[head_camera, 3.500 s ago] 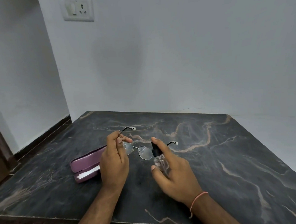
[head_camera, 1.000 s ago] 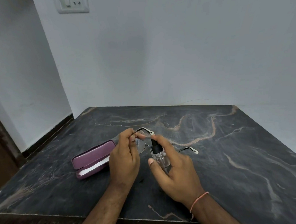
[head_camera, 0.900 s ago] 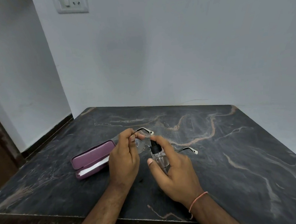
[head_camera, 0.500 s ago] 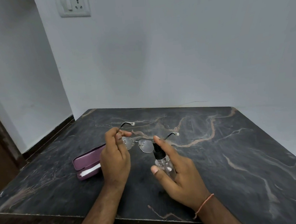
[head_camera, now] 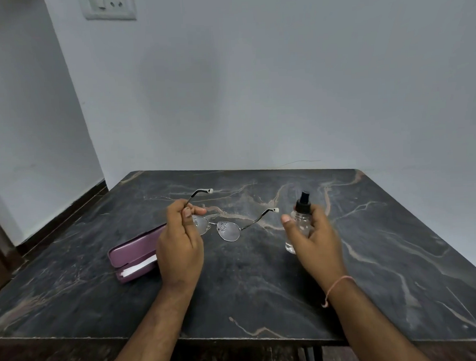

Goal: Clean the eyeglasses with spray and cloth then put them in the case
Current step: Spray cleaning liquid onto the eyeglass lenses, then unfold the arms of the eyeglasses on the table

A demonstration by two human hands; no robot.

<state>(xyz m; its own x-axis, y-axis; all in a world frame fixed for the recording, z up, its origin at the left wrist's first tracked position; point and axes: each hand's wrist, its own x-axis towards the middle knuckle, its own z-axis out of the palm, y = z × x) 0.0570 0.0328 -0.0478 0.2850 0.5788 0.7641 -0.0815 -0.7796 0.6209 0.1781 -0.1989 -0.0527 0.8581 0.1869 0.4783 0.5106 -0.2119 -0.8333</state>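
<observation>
My left hand [head_camera: 179, 247] pinches the left temple of thin metal-framed eyeglasses [head_camera: 228, 230], held above the table with both temples unfolded and droplets on the lenses. To their right, apart from them, my right hand [head_camera: 314, 239] grips a small clear spray bottle [head_camera: 299, 224] with a black nozzle, upright. A purple glasses case [head_camera: 133, 252] lies slightly open on the table behind my left hand, and a white cloth [head_camera: 138, 268] shows in its gap.
The dark marble table [head_camera: 387, 255] stands against a white wall, with its near edge just below my forearms. A floor gap and a dark skirting run along its left side. A switch plate [head_camera: 107, 6] is high on the wall.
My right hand has carried the spray bottle to the right, away from the lenses. The glasses stay in my left hand, now level and facing me.
</observation>
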